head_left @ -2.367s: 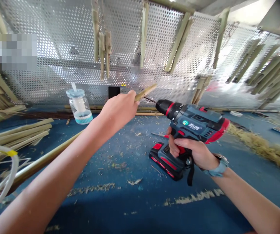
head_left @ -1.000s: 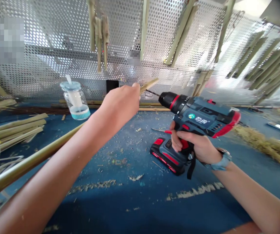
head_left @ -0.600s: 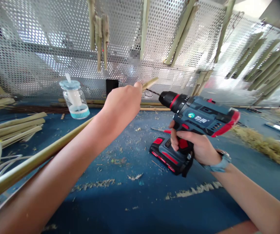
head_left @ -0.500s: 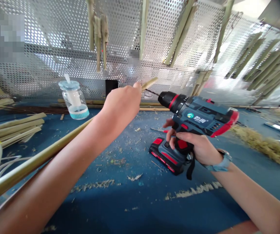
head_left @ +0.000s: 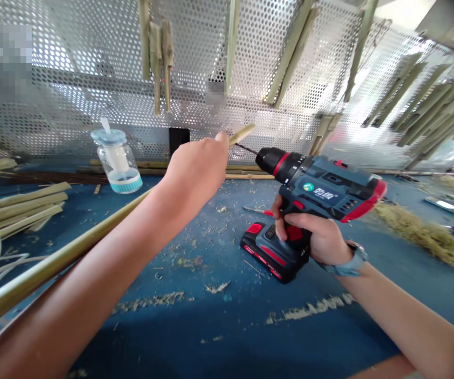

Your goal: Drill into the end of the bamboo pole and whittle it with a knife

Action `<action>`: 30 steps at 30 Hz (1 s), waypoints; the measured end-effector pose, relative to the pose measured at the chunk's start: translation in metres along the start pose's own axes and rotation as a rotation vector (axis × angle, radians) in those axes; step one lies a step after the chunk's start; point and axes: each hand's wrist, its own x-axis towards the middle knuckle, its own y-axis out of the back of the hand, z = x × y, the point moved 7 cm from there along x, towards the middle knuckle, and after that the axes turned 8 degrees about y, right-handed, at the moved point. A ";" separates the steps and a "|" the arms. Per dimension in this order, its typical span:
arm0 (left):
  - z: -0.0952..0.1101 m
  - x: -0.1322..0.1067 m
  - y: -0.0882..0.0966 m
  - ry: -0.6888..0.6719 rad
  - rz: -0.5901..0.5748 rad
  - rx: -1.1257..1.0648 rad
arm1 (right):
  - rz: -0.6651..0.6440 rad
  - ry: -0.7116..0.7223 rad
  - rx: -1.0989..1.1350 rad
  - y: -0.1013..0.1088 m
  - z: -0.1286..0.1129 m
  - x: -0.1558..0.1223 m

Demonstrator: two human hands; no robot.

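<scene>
My left hand [head_left: 201, 166] is closed around a long bamboo pole [head_left: 72, 243]. The pole runs from the lower left under my forearm, and its far end sticks out past my thumb. In my right hand [head_left: 322, 237] is a blue, black and red cordless drill [head_left: 317, 184], gripped by its handle. The thin drill bit [head_left: 246, 149] points left, its tip at the pole just beyond my left thumb. Whether the tip has entered the bamboo I cannot tell. My left fingers are mostly hidden behind the back of the hand.
A clear jar with a blue lid [head_left: 117, 163] stands at the left, near split bamboo strips [head_left: 25, 208]. Behind rises a perforated metal panel [head_left: 199, 63] with bamboo pieces hung on it. Plant fibre [head_left: 424, 231] lies right on the blue table [head_left: 195, 326], among scattered shavings.
The fingers of my right hand have closed further around the drill handle. The pole and bit keep nearly the same place; the view has shifted slightly.
</scene>
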 end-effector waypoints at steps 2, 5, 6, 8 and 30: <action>-0.001 0.001 -0.001 0.006 -0.006 0.003 | 0.039 0.032 -0.061 0.001 -0.002 -0.002; 0.000 0.001 -0.001 0.006 -0.012 0.015 | 0.129 0.076 -0.122 0.006 -0.005 -0.006; 0.000 0.000 0.000 0.006 -0.013 0.016 | 0.146 0.072 -0.126 0.007 -0.005 -0.006; 0.000 0.000 0.001 0.002 -0.013 0.010 | 0.158 0.038 -0.139 0.007 -0.004 -0.007; 0.000 -0.001 0.002 0.004 -0.026 -0.026 | -0.147 -0.072 0.031 -0.001 0.000 0.000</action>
